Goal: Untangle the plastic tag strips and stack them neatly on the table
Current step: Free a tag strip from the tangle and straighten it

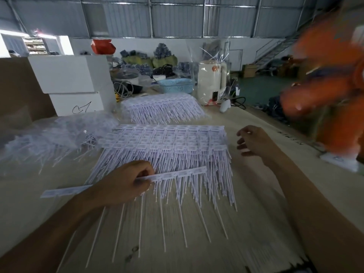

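- Left hand (126, 182): fingers curled round the header bar of one tag strip (177, 173), holding it just in front of the near stack; its thin tails hang toward the table.
- Right hand (254, 141): holds nothing, fingers loosely bent, hovering beside the near stack's right edge.
- Near stack (167, 144): white tag strips laid flat in overlapping rows on the table (256, 194), headers away from the person, tails pointing toward the person.
- Far stack (161, 109): a second neat pile, behind the near stack.
- Tangled heap (59, 134): loose strips, left of the near stack.
- White kettle (211, 83): behind the near stack, to the right of the far stack.
- Blue basket (177, 85): left of the kettle.
- Person in orange (325, 85): blurred, right of the near stack.
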The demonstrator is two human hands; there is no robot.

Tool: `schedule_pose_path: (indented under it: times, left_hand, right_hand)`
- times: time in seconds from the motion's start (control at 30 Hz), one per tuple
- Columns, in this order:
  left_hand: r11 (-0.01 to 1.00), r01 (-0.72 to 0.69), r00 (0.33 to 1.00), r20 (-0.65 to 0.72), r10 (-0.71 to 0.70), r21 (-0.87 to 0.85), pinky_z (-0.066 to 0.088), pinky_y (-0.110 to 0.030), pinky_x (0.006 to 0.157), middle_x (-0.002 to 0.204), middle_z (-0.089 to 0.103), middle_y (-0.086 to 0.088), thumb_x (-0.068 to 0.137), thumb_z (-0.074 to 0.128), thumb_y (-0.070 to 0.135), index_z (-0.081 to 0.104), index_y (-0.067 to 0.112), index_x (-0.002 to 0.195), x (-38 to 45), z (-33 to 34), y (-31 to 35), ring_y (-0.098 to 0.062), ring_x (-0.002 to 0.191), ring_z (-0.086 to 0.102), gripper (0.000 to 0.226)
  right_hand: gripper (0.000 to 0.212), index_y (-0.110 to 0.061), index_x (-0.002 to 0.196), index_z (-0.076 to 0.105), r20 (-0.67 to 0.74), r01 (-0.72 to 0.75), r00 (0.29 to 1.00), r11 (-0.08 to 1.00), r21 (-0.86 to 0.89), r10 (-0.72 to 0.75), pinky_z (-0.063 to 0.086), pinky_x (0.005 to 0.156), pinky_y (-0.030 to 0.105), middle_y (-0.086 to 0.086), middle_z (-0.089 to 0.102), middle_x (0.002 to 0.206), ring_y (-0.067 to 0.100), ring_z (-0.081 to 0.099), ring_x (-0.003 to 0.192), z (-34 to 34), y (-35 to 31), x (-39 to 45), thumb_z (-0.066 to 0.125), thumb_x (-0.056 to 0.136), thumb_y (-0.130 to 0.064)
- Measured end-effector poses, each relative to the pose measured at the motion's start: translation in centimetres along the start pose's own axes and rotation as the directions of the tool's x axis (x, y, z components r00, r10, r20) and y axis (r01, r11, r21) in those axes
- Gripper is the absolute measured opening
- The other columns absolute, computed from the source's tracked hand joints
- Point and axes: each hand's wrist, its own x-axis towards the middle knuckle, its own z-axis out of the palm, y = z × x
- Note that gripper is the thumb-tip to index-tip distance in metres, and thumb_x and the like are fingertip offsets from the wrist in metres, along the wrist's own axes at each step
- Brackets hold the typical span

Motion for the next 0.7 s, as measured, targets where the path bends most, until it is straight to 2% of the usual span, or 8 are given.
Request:
schedule_pose_path:
  times: [0.17, 0.23, 0.3, 0.4, 0.47, 0.53, 0.6, 0.7]
  left_hand:
    - [1.000, 0.009, 1.000, -0.003, -0.009, -0.006, 0.046, -0.024, 0.056, 0.074, 0.061, 0.012, 0.093, 0.066, 0.013, 0.059, 0.027, 0.084, 0.0, 0.1, 0.0, -0.008, 0.064, 0.059, 0.017]
    - [1.000, 0.005, 1.000, -0.010, -0.005, 0.006, 0.046, -0.025, 0.057, 0.074, 0.061, 0.011, 0.092, 0.067, 0.013, 0.059, 0.027, 0.084, 0.0, 0.1, -0.1, -0.008, 0.065, 0.059, 0.017]
    - [1.000, 0.000, 1.000, -0.011, 0.000, 0.015, 0.047, -0.029, 0.057, 0.074, 0.060, 0.011, 0.091, 0.068, 0.012, 0.060, 0.026, 0.084, 0.0, 0.3, -0.2, -0.008, 0.065, 0.059, 0.017]
    - [0.999, -0.005, 1.000, -0.009, 0.005, 0.035, 0.048, -0.028, 0.056, 0.074, 0.060, 0.012, 0.090, 0.068, 0.012, 0.059, 0.028, 0.083, 0.2, 0.6, -0.5, -0.009, 0.065, 0.059, 0.020]
    - [0.999, -0.017, 1.000, -0.001, 0.017, 0.034, 0.046, -0.022, 0.055, 0.075, 0.060, 0.012, 0.091, 0.068, 0.012, 0.058, 0.029, 0.083, 0.2, 0.6, -0.9, -0.009, 0.064, 0.059, 0.021]
    - [0.999, -0.032, 0.999, 0.009, 0.032, 0.028, 0.043, -0.018, 0.054, 0.074, 0.060, 0.011, 0.091, 0.069, 0.013, 0.058, 0.029, 0.082, 0.3, 0.5, -1.3, -0.009, 0.063, 0.059, 0.022]
    - [0.998, -0.048, 0.999, 0.012, 0.047, 0.049, 0.041, -0.021, 0.054, 0.073, 0.059, 0.010, 0.091, 0.070, 0.014, 0.057, 0.029, 0.081, 0.3, 0.5, -1.6, -0.010, 0.062, 0.057, 0.022]
    - [0.996, -0.065, 0.998, 0.019, 0.064, 0.063, 0.040, -0.022, 0.054, 0.072, 0.057, 0.008, 0.091, 0.070, 0.013, 0.057, 0.029, 0.081, 0.5, 0.4, -1.7, -0.011, 0.061, 0.054, 0.023]
  right_hand:
    - [0.017, -0.008, 0.107, 0.064, -0.076, 0.012, 0.997, 0.999, 0.048, -0.008, 0.058, 0.065, 0.034, 0.018, 0.069, 0.102, 0.024, 0.066, 0.076, -0.4, 0.4, 0.4, 0.054, 0.102, -0.022]
    - [0.018, -0.011, 0.107, 0.066, 0.066, -0.065, 0.996, 0.991, 0.118, 0.057, 0.060, 0.065, 0.034, 0.014, 0.071, 0.102, 0.023, 0.070, 0.078, 0.7, 0.3, -0.2, 0.063, 0.099, -0.027]
    - [0.018, -0.013, 0.104, 0.069, 0.191, -0.061, 0.980, 0.996, 0.058, 0.049, 0.058, 0.059, 0.029, 0.008, 0.073, 0.092, 0.017, 0.072, 0.072, 1.9, 0.2, -0.9, 0.068, 0.096, -0.029]
    - [0.020, -0.007, 0.110, 0.071, 0.045, 0.040, 0.998, 0.998, 0.039, -0.042, 0.058, 0.062, 0.031, 0.005, 0.069, 0.083, 0.015, 0.066, 0.066, 3.6, -0.3, -1.6, 0.063, 0.096, -0.020]
    - [0.028, -0.007, 0.121, 0.066, -0.052, 0.104, 0.993, 0.994, 0.035, -0.102, 0.054, 0.068, 0.030, 0.006, 0.069, 0.095, 0.019, 0.064, 0.078, 5.0, -0.8, -2.6, 0.059, 0.096, -0.017]
    - [0.042, -0.008, 0.137, 0.055, -0.063, 0.178, 0.981, 0.980, -0.089, -0.184, 0.051, 0.092, 0.038, 0.012, 0.065, 0.123, 0.029, 0.062, 0.108, 6.5, -1.4, -3.9, 0.055, 0.098, -0.023]
    - [0.053, -0.005, 0.145, 0.044, -0.035, 0.267, 0.959, 0.935, -0.233, -0.282, 0.034, 0.111, 0.042, 0.017, 0.058, 0.134, 0.037, 0.051, 0.126, 7.6, -1.7, -4.7, 0.053, 0.098, -0.026]
    - [0.062, -0.004, 0.153, 0.031, -0.054, 0.315, 0.939, 0.910, -0.269, -0.341, 0.025, 0.113, 0.039, 0.017, 0.049, 0.144, 0.037, 0.039, 0.136, 7.9, -1.8, -5.4, 0.052, 0.099, -0.026]
